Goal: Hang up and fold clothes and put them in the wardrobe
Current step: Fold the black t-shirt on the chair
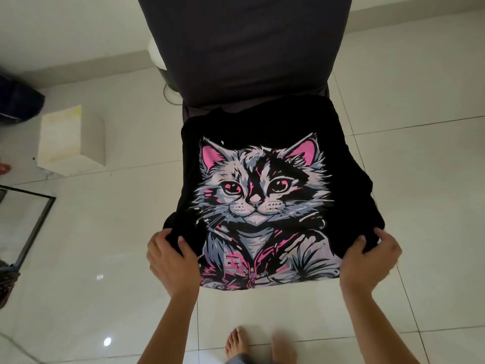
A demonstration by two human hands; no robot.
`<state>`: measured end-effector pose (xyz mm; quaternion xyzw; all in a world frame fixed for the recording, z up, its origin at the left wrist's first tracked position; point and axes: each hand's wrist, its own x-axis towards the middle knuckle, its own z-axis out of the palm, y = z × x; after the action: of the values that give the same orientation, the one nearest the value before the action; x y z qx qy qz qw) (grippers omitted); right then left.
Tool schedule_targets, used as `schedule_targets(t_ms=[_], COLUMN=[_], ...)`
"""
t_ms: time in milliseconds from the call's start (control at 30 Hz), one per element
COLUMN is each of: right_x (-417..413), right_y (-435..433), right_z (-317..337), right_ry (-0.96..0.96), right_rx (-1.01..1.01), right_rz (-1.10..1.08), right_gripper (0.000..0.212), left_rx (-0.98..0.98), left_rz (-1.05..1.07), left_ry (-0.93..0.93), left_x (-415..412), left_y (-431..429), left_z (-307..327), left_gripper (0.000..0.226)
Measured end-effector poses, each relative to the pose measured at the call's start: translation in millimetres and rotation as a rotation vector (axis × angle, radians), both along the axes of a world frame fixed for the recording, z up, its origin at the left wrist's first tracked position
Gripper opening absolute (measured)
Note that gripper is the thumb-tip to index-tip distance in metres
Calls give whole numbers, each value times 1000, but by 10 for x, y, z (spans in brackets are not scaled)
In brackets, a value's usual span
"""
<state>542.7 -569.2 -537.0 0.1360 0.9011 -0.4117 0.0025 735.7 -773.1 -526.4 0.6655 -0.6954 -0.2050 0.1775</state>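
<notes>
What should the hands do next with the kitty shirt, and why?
Probably fold the near edge away, toward the backrest of the covered chair. The black cat T-shirt lies print-up on the seat, and the left hand and right hand each grip a near corner, so halving it looks natural.

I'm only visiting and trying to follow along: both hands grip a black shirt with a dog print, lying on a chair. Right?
Not quite. The print is a cat, not a dog; the head view shows its pink ears and whiskers. The rest holds: left hand and right hand both grip the black shirt, which lies on the chair.
</notes>
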Motion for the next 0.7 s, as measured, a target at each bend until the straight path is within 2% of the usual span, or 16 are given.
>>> schedule_targets(t_ms=[100,267,333,400,533,700], right_x=[-61,-424,-558,-688,-894,-1125], right_y=[-215,-734,-960,-1189,-1781,-2428], right_z=[109,326,302,197,45,-17], right_ry=[141,81,52,4,-13,-169], right_rx=[20,21,138,336,529,618], right_rz=[318,641,807,931,939,883], right_gripper=[35,41,46,50,54,56], left_rx=[-40,31,70,93,59,-122], left_rz=[-293,-627,-733,-831,-1035,-1099], left_ry=[1,-105,-182,-236,-301,-238], left_x=[-325,-937,-1139,-1332,-1675,-1907], left_y=[-179,-528,-666,-825,-1312,-1840], left_z=[44,19,-3,-44,-234,-356], left_gripper=[24,40,52,63,75,62])
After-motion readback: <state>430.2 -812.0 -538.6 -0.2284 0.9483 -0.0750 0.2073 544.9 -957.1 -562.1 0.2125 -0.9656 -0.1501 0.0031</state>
